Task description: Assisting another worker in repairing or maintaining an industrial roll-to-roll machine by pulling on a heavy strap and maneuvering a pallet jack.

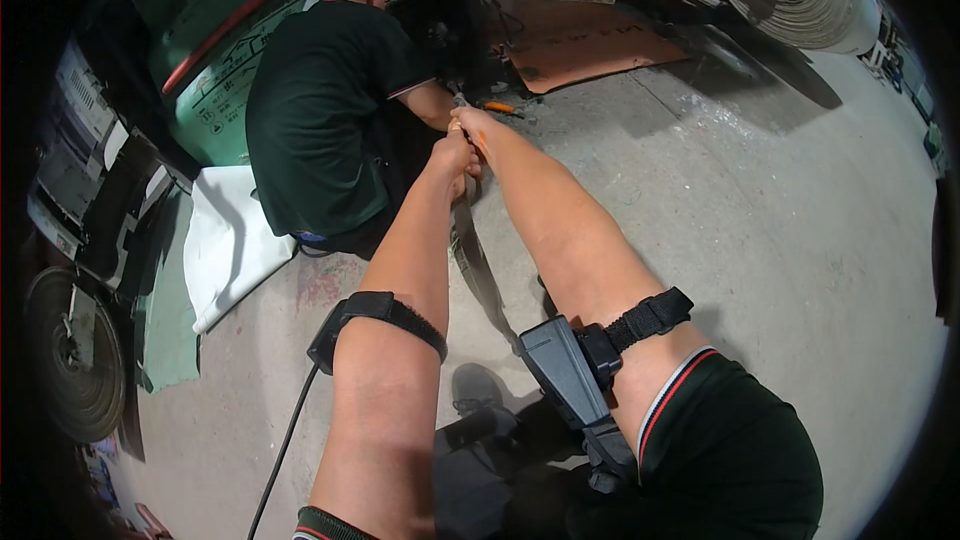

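While a co-worker (315, 120) crouches just ahead, left hand (455, 154) and right hand (473, 127) both grip the strap (474, 262), its tail hanging below.

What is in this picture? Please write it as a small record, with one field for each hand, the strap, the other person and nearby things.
Left hand: closed around the grey strap
Right hand: closed, just ahead of the left
Strap: hangs below the hands
Co-worker: crouching, back turned, dark green shirt
Nearby: brown sheet on the floor; white sheet left of the co-worker
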The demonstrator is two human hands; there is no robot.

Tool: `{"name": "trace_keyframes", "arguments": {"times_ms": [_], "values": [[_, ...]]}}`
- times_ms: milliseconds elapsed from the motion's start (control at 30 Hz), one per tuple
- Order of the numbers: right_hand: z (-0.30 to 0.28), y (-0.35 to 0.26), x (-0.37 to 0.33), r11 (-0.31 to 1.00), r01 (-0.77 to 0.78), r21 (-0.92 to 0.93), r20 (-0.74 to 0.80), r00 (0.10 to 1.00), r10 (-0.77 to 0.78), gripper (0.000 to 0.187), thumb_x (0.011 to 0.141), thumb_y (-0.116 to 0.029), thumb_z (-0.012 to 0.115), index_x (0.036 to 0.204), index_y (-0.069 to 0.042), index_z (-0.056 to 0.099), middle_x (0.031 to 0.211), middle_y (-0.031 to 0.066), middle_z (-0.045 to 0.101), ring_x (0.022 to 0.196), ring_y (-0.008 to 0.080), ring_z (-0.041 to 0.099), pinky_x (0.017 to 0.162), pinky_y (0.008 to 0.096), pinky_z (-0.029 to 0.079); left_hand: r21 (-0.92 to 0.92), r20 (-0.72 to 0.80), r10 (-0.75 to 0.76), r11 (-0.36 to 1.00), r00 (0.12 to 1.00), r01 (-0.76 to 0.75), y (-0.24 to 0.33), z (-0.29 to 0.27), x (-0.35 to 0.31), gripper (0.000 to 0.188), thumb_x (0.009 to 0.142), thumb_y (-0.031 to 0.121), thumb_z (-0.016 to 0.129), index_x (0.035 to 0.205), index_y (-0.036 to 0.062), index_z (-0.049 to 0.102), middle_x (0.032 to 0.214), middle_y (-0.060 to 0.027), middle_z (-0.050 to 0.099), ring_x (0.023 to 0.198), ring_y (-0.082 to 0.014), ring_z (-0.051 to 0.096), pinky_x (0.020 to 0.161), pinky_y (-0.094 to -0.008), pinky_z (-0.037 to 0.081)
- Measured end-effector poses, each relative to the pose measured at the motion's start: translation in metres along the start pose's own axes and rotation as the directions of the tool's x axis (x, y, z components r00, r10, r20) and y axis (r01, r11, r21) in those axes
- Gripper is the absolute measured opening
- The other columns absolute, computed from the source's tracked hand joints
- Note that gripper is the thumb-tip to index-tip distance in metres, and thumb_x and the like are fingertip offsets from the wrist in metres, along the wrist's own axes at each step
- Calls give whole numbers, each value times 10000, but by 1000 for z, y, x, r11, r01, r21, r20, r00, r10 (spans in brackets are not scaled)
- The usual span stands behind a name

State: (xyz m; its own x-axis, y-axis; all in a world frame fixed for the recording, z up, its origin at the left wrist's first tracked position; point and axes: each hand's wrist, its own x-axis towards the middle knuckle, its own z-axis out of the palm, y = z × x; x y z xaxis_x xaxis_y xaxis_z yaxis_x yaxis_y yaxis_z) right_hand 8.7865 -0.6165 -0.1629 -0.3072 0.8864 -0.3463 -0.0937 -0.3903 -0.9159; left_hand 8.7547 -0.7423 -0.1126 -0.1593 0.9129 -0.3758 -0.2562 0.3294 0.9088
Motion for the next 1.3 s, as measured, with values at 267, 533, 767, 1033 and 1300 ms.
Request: {"name": "trace_keyframes", "arguments": {"times_ms": [267, 533, 767, 1033, 1300], "values": [[11, -2, -13, 991, -108, -73, 47, 993, 112, 331, 826, -376, 473, 993, -97, 539, 859, 138, 548, 656, 206, 498, 536, 367, 413, 16, -16, -11, 1000, 1000, 11, 3, -13, -1, 434, 921, 457, 305, 704, 84, 345, 536, 23, 269, 408, -87, 230, 376, -226, 263], [24, -11, -38, 1000, -28, 4, 15, 999, 28, 299, 828, -370, 468, 845, -85, 557, 695, 97, 533, 515, 183, 453, 459, 364, 372, 28, -62, 0, 1000, 998, 1, 4, -19, -4, 443, 913, 469, 317, 692, 86, 346, 527, 20, 271, 396, -88, 222, 371, -217, 251], [-6, -7, -13, 997, -76, 11, 16, 997, 75, 318, 827, -387, 462, 653, -125, 512, 558, 48, 478, 441, 164, 388, 405, 333, 307, 80, 13, 3, 997, 1000, -4, 2, 2, 0, 432, 933, 428, 263, 726, 68, 382, 579, 2, 343, 444, -85, 287, 395, -224, 279], [1, -4, -3, 999, -28, -17, -21, 999, 28, 262, 828, -343, 483, 762, -102, 564, 663, 69, 536, 511, 167, 453, 453, 339, 361, 21, -18, 5, 1000, 1000, -4, 5, 1, -9, 423, 929, 434, 302, 701, 81, 348, 534, 20, 273, 409, -88, 232, 382, -232, 261], [11, -3, -7, 997, -79, -22, -42, 996, 78, 280, 827, -347, 479, 855, -87, 577, 758, 101, 545, 607, 188, 473, 507, 359, 380, 57, -18, 1, 998, 1000, 0, 4, -9, -6, 417, 939, 430, 245, 731, 90, 368, 580, 24, 310, 454, -70, 265, 399, -209, 271]]}}
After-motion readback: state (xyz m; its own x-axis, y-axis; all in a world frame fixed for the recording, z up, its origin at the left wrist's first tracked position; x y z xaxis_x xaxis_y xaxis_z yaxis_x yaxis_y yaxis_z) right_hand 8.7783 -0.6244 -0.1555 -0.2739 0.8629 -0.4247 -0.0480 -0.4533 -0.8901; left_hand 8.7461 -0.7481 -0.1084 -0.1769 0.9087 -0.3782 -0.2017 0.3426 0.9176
